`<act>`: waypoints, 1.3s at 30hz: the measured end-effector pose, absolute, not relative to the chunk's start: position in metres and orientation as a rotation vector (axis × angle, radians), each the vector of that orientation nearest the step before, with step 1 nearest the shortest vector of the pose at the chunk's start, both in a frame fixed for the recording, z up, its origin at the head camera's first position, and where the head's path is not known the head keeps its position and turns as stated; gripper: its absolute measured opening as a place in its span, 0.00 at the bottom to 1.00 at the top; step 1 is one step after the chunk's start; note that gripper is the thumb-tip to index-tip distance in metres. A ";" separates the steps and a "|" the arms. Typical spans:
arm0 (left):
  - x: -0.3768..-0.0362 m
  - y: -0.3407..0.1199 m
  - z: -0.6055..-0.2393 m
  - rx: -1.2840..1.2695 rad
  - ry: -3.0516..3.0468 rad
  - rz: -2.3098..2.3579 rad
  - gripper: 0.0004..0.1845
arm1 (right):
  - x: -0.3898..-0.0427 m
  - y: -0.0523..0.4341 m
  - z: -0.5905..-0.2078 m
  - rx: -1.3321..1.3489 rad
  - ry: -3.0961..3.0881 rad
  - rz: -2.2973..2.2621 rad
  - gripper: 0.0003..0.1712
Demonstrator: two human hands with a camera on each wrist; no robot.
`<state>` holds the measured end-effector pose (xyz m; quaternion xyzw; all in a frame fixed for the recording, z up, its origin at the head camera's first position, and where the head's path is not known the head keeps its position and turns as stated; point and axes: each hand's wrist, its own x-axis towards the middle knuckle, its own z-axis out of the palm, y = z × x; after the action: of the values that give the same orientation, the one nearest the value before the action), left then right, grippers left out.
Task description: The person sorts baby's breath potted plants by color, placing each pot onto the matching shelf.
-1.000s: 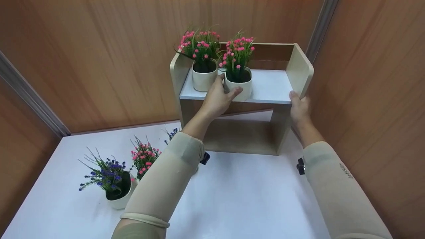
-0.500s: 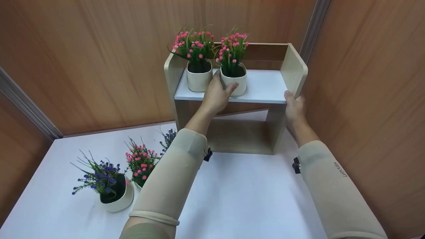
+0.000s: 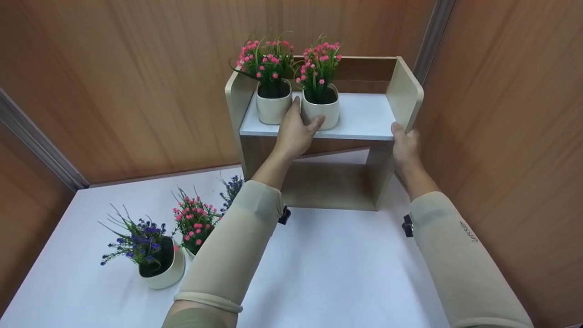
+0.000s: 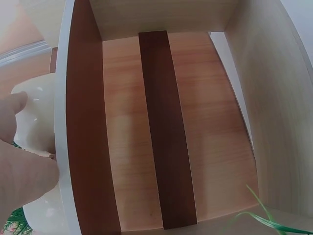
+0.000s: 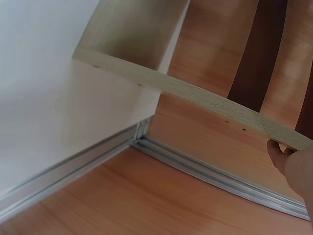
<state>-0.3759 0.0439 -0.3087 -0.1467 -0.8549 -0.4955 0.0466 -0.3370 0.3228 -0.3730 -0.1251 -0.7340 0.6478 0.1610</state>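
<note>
left hand [image 3: 295,132]: my fingers wrap the right pot [image 3: 320,109], keeping it upright beside its twin [image 3: 273,105].
right hand [image 3: 404,145]: grips shelf [image 3: 364,119] side panel, steadying it.
pot: directly ahead of my left palm.

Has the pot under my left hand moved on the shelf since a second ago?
Yes. The pot has slid back from the shelf front edge, staying beside the other pot.

Blue-flowered pot [image 3: 157,259], pink-flowered pot [image 3: 195,228], white tabletop [image 3: 328,273], wood-panelled walls [image 3: 136,91]
</note>
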 end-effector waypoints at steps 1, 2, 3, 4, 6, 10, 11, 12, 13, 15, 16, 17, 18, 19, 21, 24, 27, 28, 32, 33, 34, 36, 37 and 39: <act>-0.373 0.042 -0.309 -0.448 -2.611 -1.513 0.48 | -0.337 0.322 -0.373 -0.348 -2.096 1.845 0.43; -0.370 0.040 -0.308 -0.449 -2.619 -1.516 0.48 | -0.337 0.322 -0.373 -0.332 -2.091 1.839 0.42; -0.367 0.039 -0.307 -0.453 -2.628 -1.516 0.47 | -0.337 0.321 -0.373 -0.316 -2.087 1.834 0.41; -0.363 0.036 -0.306 -0.456 -2.637 -1.518 0.47 | -0.337 0.321 -0.373 -0.295 -2.079 1.832 0.40; -0.355 0.031 -0.304 -0.459 -2.657 -1.528 0.45 | -0.337 0.321 -0.373 -0.270 -2.067 1.829 0.39; -0.334 0.014 -0.300 -0.464 -2.670 -1.560 0.38 | -0.337 0.322 -0.374 -0.245 -2.064 1.841 0.38; -0.328 0.009 -0.300 -0.467 -2.671 -1.559 0.36 | -0.337 0.322 -0.374 -0.254 -2.071 1.846 0.38; -0.323 0.003 -0.300 -0.470 -2.669 -1.552 0.35 | -0.337 0.322 -0.374 -0.258 -2.075 1.846 0.38; -0.317 -0.003 -0.301 -0.473 -2.667 -1.531 0.34 | -0.337 0.323 -0.374 -0.259 -2.078 1.848 0.38; -0.305 -0.016 -0.304 -0.466 -2.664 -1.459 0.32 | -0.337 0.323 -0.374 -0.271 -2.088 1.859 0.39; -0.299 -0.023 -0.306 -0.464 -2.657 -1.418 0.31 | -0.337 0.323 -0.374 -0.273 -2.094 1.862 0.40; -0.294 -0.029 -0.310 -0.464 -2.647 -1.377 0.30 | -0.337 0.323 -0.374 -0.283 -2.100 1.863 0.40; -0.288 -0.035 -0.313 -0.459 -2.633 -1.341 0.30 | -0.337 0.323 -0.374 -0.282 -2.099 1.864 0.40; -0.283 -0.041 -0.317 -0.453 -2.620 -1.309 0.29 | -0.337 0.324 -0.374 -0.286 -2.101 1.867 0.40; -0.272 -0.052 -0.325 -0.445 -2.589 -1.266 0.28 | -0.337 0.324 -0.373 -0.298 -2.108 1.855 0.40; -0.256 -0.066 -0.340 -0.430 -2.553 -1.245 0.28 | -0.337 0.325 -0.371 -0.318 -2.115 1.841 0.41; -0.237 -0.078 -0.357 -0.402 -2.543 -1.247 0.28 | -0.336 0.324 -0.370 -0.343 -2.130 1.832 0.42; -0.230 -0.081 -0.363 -0.391 -2.541 -1.248 0.28 | -0.336 0.324 -0.370 -0.342 -2.129 1.830 0.42; -0.206 -0.091 -0.393 -0.300 -2.561 -1.235 0.30 | -0.337 0.322 -0.371 -0.297 -2.083 1.818 0.39; -0.200 -0.093 -0.401 -0.268 -2.569 -1.219 0.30 | -0.337 0.322 -0.371 -0.284 -2.071 1.819 0.38; -0.195 -0.095 -0.409 -0.231 -2.582 -1.208 0.31 | -0.337 0.321 -0.372 -0.281 -2.064 1.822 0.38; -0.186 -0.097 -0.424 -0.148 -2.611 -1.185 0.32 | -0.336 0.321 -0.372 -0.283 -2.058 1.832 0.39; -0.182 -0.098 -0.432 -0.103 -2.627 -1.175 0.32 | -0.336 0.321 -0.372 -0.282 -2.061 1.838 0.39; -0.175 -0.099 -0.445 -0.021 -2.667 -1.172 0.32 | -0.335 0.321 -0.372 -0.290 -2.071 1.847 0.40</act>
<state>-0.1749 -0.0995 -0.4451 -0.0072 -0.9095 -0.3997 0.1138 -0.3354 0.3214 -0.3717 -0.1024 -0.7309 0.6518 0.1745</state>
